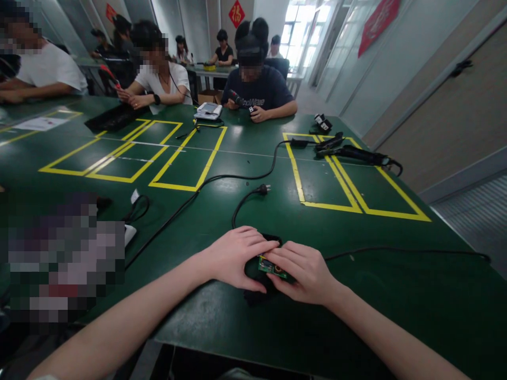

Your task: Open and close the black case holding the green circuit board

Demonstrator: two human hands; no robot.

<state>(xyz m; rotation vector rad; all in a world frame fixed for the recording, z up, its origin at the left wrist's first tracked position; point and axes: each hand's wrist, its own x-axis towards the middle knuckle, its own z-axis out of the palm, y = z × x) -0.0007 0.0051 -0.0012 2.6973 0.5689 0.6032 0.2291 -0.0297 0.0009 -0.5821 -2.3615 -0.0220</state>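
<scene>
Low over the near part of the green table, both hands meet around one small assembly. A black plastic housing sits under my left hand, whose thumb and fingers curve around it. Pinched in the fingers of my right hand is a small green circuit board with a copper-coloured ring on it. The board lies against the housing; whether it is seated inside is hidden by my fingers. Just beyond the hands, a black cord ends in a two-pin plug.
Yellow tape outlines mark the green table. A hair-straightener-like black tool lies at the far right, near a black-and-white object. A long black cable crosses the middle. Several people sit around, one opposite.
</scene>
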